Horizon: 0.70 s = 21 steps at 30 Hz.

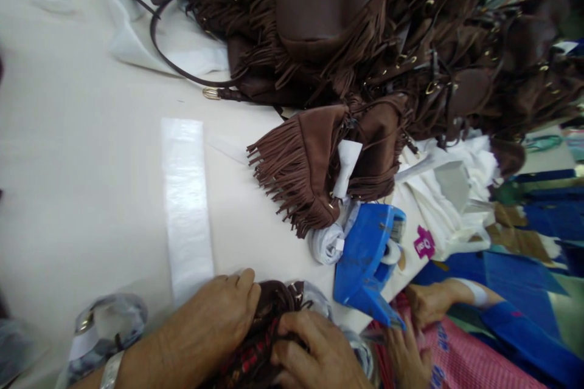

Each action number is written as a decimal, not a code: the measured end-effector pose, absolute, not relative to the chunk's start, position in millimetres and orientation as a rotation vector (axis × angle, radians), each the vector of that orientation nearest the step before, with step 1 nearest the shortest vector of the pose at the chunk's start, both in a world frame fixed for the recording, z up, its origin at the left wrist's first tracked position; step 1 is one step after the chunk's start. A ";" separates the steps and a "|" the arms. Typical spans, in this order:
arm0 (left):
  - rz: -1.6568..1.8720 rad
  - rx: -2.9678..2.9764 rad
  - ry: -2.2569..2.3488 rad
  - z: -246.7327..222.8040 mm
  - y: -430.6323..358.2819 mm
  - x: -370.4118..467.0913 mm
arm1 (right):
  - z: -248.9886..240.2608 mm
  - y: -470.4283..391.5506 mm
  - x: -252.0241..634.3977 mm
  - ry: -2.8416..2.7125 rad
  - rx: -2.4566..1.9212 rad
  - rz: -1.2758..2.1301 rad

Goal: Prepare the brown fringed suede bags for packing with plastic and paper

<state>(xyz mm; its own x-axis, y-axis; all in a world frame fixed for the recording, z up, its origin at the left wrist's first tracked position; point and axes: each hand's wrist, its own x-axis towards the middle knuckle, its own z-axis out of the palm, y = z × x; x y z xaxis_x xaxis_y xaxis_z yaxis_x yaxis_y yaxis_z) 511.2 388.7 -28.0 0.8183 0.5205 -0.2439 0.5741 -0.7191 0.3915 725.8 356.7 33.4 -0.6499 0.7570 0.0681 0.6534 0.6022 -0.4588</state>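
At the bottom centre, my left hand (214, 316) has its fingers closed on the edge of a dark brown bag (269, 304) with red patterned material in its opening. Over the same bag my right hand (314, 346) has its fingers curled on the brown straps. Part of the bag lies behind both hands and past the lower edge. Above them rests a brown fringed bag (319, 158) with a white paper tag (349, 164). A flat translucent plastic strip (185, 194) lies on the table left of it.
Brown fringed bags (328, 0) are heaped along the top. A blue tape dispenser (365, 249) and a white roll (327, 244) stand right of centre. Another person's hands (424, 304) handle pink material (474, 358) at the lower right. White sheets (456, 188) lie behind.
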 end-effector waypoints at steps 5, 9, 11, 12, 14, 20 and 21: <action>-0.108 2.740 0.865 -16.8 377.0 500.3 | 35.2 355.0 726.2 -2.610 -1.178 0.504; -0.065 2.751 0.847 -18.2 371.6 498.4 | 36.6 357.5 726.1 -2.629 -1.184 0.519; 0.003 2.626 0.906 -20.4 370.1 498.1 | 37.7 359.2 725.7 -2.637 -1.182 0.499; 0.029 2.535 0.943 -20.3 369.9 497.7 | 38.7 360.1 725.4 -2.644 -1.179 0.487; 0.063 2.377 0.999 -17.1 370.7 496.1 | 41.2 361.3 725.4 -2.650 -1.174 0.466; 0.074 2.251 1.044 -8.7 376.9 492.4 | 45.9 360.5 731.8 -2.704 -1.137 0.495; 0.074 2.239 1.050 -10.3 377.6 492.7 | 45.6 360.0 733.5 -2.718 -1.133 0.509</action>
<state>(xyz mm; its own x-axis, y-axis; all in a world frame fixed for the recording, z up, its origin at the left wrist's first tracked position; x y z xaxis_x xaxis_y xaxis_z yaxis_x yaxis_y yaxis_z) 492.7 377.6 -10.3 0.6767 0.7044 -0.2144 0.6674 -0.4638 0.5827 733.5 360.0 45.6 -0.7024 0.7117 0.0104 0.6598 0.6564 -0.3658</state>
